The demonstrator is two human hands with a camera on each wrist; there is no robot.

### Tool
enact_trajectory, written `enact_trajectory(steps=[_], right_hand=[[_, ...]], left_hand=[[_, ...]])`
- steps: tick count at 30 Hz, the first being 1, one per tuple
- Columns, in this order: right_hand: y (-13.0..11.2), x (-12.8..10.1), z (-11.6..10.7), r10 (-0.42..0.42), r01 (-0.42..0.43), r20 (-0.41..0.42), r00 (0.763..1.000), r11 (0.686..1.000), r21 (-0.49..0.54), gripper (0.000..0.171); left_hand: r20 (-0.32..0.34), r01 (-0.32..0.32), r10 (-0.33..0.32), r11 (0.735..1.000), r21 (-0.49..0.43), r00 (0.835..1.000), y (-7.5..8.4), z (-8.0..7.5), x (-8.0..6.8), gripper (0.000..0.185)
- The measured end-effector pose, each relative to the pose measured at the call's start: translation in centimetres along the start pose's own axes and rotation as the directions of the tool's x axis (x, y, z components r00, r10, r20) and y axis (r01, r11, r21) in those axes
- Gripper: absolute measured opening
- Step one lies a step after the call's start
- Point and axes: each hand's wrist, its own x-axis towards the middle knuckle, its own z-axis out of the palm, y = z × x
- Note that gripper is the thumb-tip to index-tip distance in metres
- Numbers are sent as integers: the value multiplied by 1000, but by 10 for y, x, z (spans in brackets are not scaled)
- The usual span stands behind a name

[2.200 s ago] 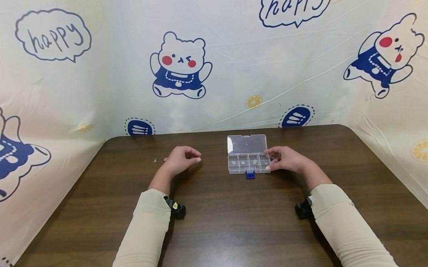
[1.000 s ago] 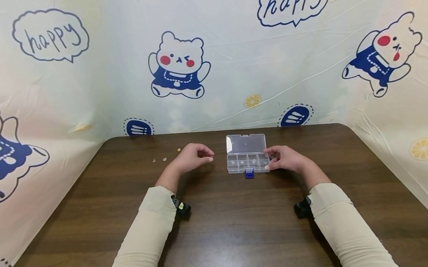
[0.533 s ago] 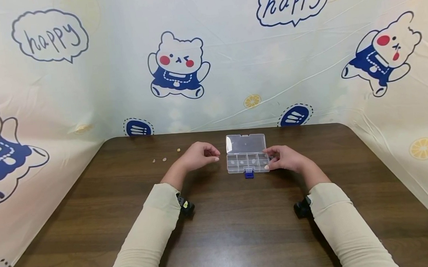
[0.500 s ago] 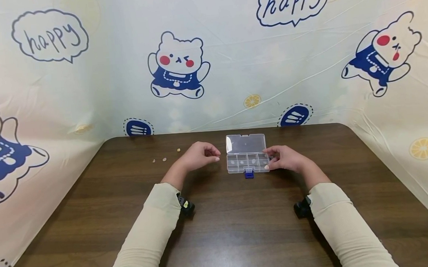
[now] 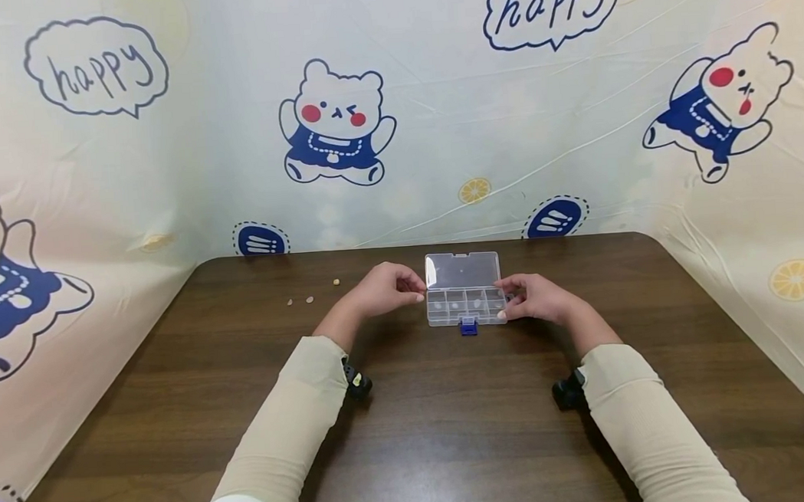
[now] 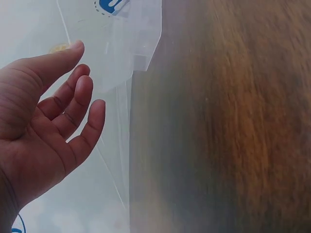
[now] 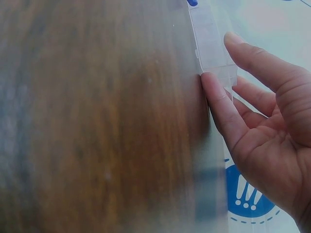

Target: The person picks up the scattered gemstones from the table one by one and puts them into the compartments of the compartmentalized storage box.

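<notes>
While right hand (image 5: 536, 298) pinches clear plastic box (image 5: 465, 299) | left hand (image 5: 390, 288) loosely curled, contents unclear | wood-grain table (image 5: 439, 402)

Sleeves: I've got long beige sleeves on both arms, snug, reaching down to the wrists, with soft creases along the forearms.
Left cuff: I see a white edge at the near end of the left sleeve, right at the bottom of the head view.
Left wrist unit: a small black camera block sits under the left wrist, with a yellowish spot on its face.
Right wrist unit: a matching black block sits under the right wrist, plain and dark.
Left hand (image 5: 385, 287): bare, no rings, no glove.
Right hand (image 5: 539, 299): bare as well; fingers (image 7: 221, 104) show short, unpainted nails.
</notes>
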Motion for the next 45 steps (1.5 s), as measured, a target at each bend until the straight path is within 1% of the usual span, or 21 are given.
enact_trajectory(steps=[11, 22, 29, 38, 45], right_hand=[[0, -1, 0, -5, 5, 4, 1000, 1000, -12, 72], [0, 0, -1, -4, 4, 2, 1000, 1000, -20, 72], [-1, -1, 0, -1, 1, 0, 1000, 1000, -19, 72], [-1, -1, 0, -8, 8, 1, 1000, 1000, -23, 71], [-1, -1, 0, -1, 1, 2, 1000, 1000, -26, 73]], left_hand=[[30, 7, -7, 1000, -21, 1000, 1, 4, 11, 7], [115, 13, -14, 1000, 11, 993, 5, 7, 20, 8], [151, 12, -11, 1000, -1, 988, 4, 12, 25, 7], [167, 69, -60, 997, -45, 984, -1, 21, 26, 8], [163, 65, -53, 995, -71, 985, -7, 24, 26, 8]])
